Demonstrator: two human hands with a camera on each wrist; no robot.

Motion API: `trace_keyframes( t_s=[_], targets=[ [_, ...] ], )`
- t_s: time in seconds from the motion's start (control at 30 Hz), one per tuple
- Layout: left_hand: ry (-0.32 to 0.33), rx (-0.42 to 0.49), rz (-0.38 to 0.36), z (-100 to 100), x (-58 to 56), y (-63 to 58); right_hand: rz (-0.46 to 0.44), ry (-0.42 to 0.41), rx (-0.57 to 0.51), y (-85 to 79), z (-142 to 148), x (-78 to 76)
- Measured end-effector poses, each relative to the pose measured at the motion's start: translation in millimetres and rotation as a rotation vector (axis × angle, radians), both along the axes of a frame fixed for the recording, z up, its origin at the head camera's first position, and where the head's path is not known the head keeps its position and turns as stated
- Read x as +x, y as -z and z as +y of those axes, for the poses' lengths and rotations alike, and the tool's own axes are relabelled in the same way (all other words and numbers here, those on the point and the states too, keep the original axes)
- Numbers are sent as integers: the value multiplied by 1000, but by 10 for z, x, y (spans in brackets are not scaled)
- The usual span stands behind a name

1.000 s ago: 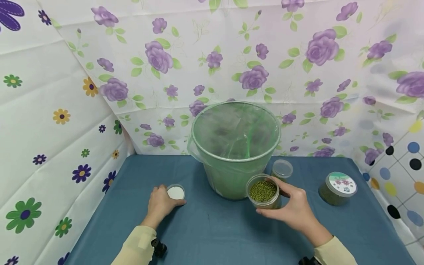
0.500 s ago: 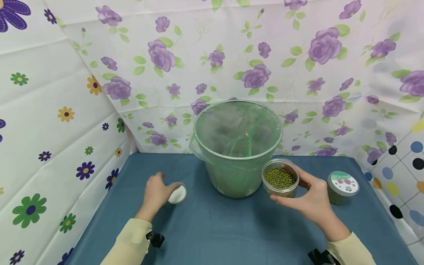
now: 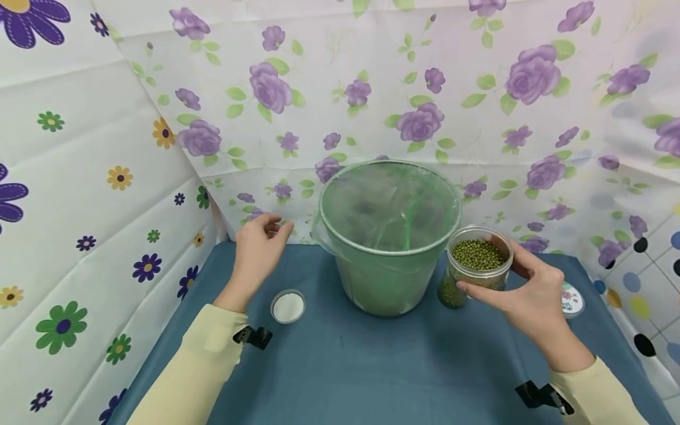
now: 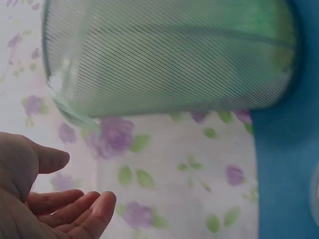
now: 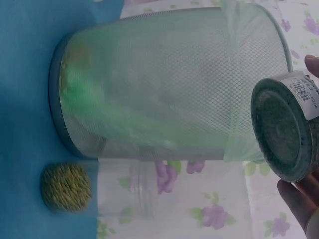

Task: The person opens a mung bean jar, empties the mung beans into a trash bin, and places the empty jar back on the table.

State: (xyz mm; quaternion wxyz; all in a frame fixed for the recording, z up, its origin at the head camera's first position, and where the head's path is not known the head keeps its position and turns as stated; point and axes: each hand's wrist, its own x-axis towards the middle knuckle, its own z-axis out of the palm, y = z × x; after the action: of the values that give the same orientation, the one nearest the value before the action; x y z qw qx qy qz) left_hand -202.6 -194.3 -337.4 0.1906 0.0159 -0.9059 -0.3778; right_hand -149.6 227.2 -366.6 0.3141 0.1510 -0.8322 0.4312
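Note:
My right hand [image 3: 533, 298] grips a clear jar [image 3: 480, 262] of green mung beans, raised above the table beside the bin. In the right wrist view, the dark base of this held jar [image 5: 279, 127] and a barcode label show. Below and behind it, a second clear jar [image 3: 451, 295] with mung beans in its bottom stands on the table, partly hidden. My left hand [image 3: 257, 248] is in the air left of the bin, holding nothing, its fingers loosely bent. A small round dish [image 3: 288, 307] with white contents sits below that hand.
A green mesh bin [image 3: 388, 280] with a clear plastic liner stands at the back middle. A jar with a flowered lid [image 3: 571, 300] is mostly hidden behind my right hand. Blue cloth [image 3: 361, 378] covers the table; patterned sheets [image 3: 329, 77] hang around it.
My left hand has left the white dish and risen toward the back. My right hand has carried the jar of mung beans rightward and up, in front of the second jar.

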Motion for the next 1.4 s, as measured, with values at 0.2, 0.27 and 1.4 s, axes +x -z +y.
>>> trace_keyframes(
  t_s=[0.2, 0.27, 1.4],
  targets=[
    [57, 18, -15, 204, -86, -279, 19, 29, -6, -218, -10, -30],
    [69, 2, -26, 259, -129, -360, 4, 33, -19, -304, -5, -49],
    [203, -225, -344, 598, -593, -901, -111, 150, 192, -919, 356, -661]
  ],
)
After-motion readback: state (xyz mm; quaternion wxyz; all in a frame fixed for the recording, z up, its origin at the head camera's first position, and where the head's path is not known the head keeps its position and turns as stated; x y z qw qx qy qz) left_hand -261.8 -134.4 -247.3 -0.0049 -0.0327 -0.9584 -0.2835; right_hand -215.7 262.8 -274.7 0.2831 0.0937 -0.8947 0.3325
